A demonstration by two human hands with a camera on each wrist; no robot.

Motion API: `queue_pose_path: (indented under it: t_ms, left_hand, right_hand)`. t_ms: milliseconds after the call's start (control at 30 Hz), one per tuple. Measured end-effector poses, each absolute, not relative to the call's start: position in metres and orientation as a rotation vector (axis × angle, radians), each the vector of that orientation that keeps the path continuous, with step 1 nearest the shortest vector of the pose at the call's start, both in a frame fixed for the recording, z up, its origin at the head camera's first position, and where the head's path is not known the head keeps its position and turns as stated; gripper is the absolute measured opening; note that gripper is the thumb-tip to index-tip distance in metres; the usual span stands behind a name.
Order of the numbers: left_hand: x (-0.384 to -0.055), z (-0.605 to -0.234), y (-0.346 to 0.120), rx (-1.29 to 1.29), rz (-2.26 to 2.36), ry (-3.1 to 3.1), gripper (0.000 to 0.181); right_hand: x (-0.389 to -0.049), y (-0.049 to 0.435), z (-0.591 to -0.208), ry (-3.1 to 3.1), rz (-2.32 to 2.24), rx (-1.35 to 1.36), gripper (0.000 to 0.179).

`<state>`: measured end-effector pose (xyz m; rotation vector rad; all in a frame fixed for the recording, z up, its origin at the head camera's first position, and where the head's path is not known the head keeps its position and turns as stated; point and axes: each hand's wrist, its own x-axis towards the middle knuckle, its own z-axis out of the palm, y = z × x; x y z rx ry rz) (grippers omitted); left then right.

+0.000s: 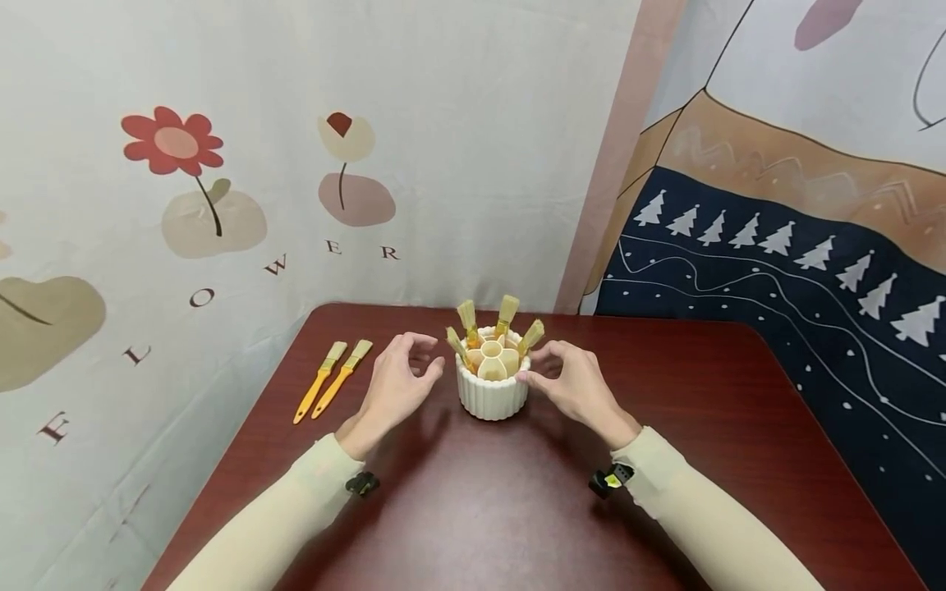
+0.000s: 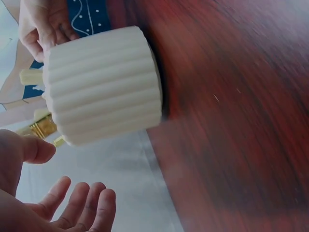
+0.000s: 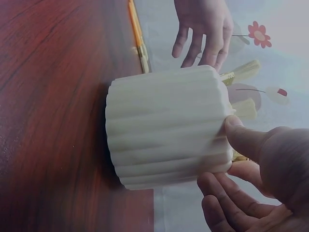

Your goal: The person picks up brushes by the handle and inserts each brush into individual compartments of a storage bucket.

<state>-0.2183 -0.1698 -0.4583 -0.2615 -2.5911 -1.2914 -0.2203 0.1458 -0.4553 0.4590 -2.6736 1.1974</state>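
A white ribbed round brush holder (image 1: pixel 493 398) stands upright on the table, with petal-shaped compartments around a round middle one. Several paint brushes stand in it, bristles up, such as the one at the back right (image 1: pixel 507 310). My right hand (image 1: pixel 580 382) grips the holder's right side at the rim, thumb in front and curled fingers farther back. To the left of the holder hovers my left hand (image 1: pixel 399 382), holding nothing, its fingers loosely bent and apart from the rim. In the left wrist view, the ribbed wall (image 2: pixel 104 87) hides the compartments.
Two yellow-handled brushes, an outer one (image 1: pixel 319 382) and an inner one (image 1: pixel 342 379), lie side by side at the left on the dark red table (image 1: pixel 473 509). Behind the table hangs a cloth (image 1: pixel 473 148) with printed flowers, and a dark blue tree print (image 1: pixel 739 271) to the right.
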Motion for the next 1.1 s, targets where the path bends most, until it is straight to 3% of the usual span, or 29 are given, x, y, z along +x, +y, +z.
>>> queue_pose_path:
  t_ms: [1100]
  left_hand:
    - [-0.239, -0.476, -0.247, 0.024, -0.815, -2.840, 0.046]
  right_hand:
    - [-0.205, 0.125, -0.463, -2.575, 1.245, 0.354, 0.036]
